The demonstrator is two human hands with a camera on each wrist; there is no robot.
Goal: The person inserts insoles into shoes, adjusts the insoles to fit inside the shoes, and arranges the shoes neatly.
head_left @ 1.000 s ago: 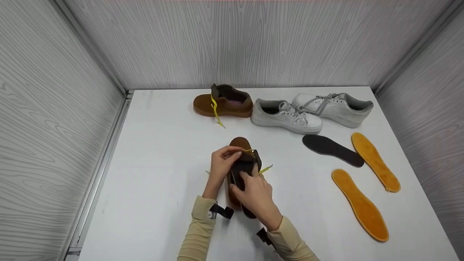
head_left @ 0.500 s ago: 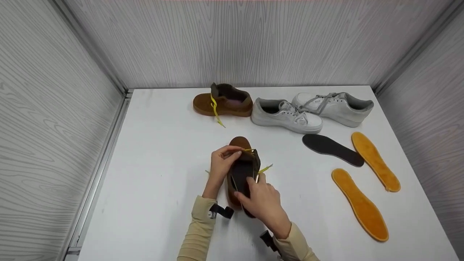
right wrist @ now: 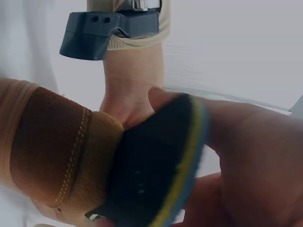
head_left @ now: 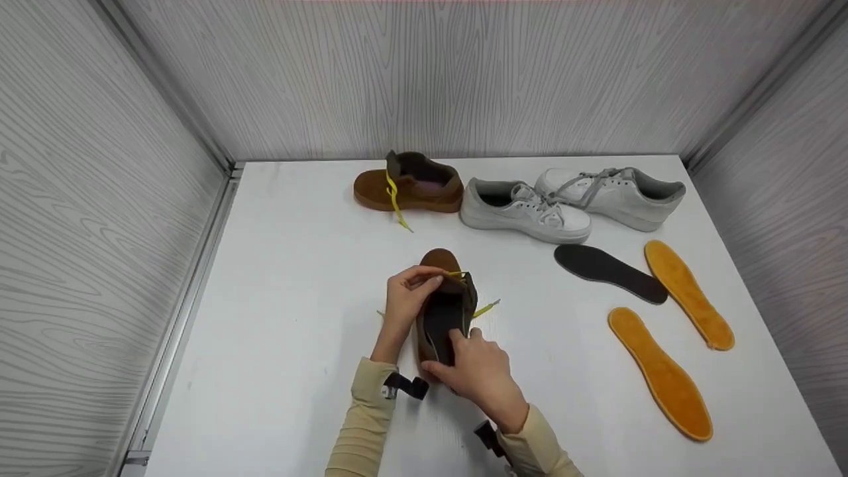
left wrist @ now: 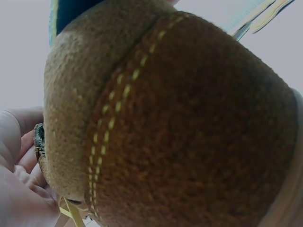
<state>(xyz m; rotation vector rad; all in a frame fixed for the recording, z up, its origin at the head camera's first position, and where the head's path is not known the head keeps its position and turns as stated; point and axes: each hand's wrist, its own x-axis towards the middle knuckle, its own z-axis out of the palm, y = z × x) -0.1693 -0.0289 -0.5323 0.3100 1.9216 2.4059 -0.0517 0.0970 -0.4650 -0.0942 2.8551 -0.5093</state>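
A brown suede shoe (head_left: 438, 259) with yellow laces lies on the table, toe pointing away. My left hand (head_left: 405, 301) pinches its tongue (head_left: 452, 284) and holds it lifted. Inside the opening lies a dark insole (head_left: 442, 318); its heel part stands up out of the shoe, as the right wrist view shows, where the insole (right wrist: 151, 161) has a yellow edge. My right hand (head_left: 482, 371) grips the insole near the heel, thumb on one side and fingers on the other. The left wrist view shows mostly the shoe's heel (left wrist: 189, 118) and part of my left hand (left wrist: 21, 170).
Another brown shoe (head_left: 407, 192) stands at the back, beside two white sneakers (head_left: 523, 212) (head_left: 609, 197). To the right lie a dark insole (head_left: 609, 271) and two orange insoles (head_left: 689, 295) (head_left: 662, 374). Walls enclose the white table (head_left: 285, 318) at the back and sides.
My right hand has drawn back from near the tongue toward the heel and now grips the insole there. The insole has slid slightly forward into the shoe. My left hand stays at the tongue.
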